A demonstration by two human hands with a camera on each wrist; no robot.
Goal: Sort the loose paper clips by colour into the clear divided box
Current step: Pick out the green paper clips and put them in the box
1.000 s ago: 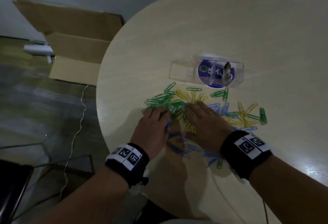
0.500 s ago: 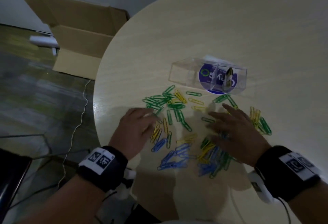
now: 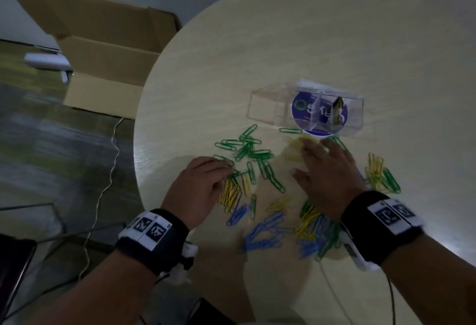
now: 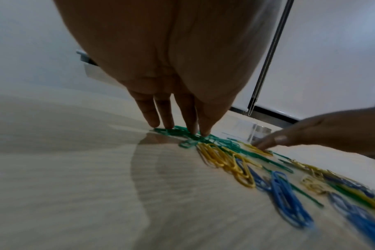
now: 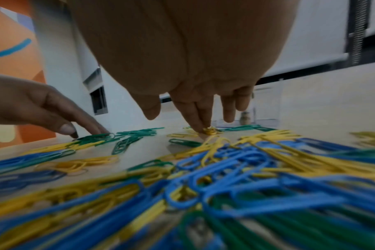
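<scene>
Green, yellow and blue paper clips lie scattered on the round table (image 3: 231,67). My left hand (image 3: 203,185) lies flat, its straight fingertips (image 4: 193,130) pressing on green clips (image 3: 247,148) (image 4: 182,132). A yellow bunch (image 3: 231,192) lies beside its thumb. My right hand (image 3: 327,172) is spread flat, its fingertips (image 5: 200,130) touching yellow clips (image 3: 298,143) (image 5: 210,132) near the clear divided box (image 3: 270,104). Blue clips (image 3: 262,234) (image 5: 225,162) lie close to my wrists. Neither hand holds a clip.
The box stands on a round blue sticker (image 3: 319,113) and holds a small dark object (image 3: 337,108) in its right part. An open cardboard carton (image 3: 103,49) is on the floor to the left. A white cable (image 3: 105,170) hangs beside the table edge.
Both hands have spread the heap apart. The left hand has slid forward onto the green clips. The right hand has moved forward towards the box, dragging yellow clips.
</scene>
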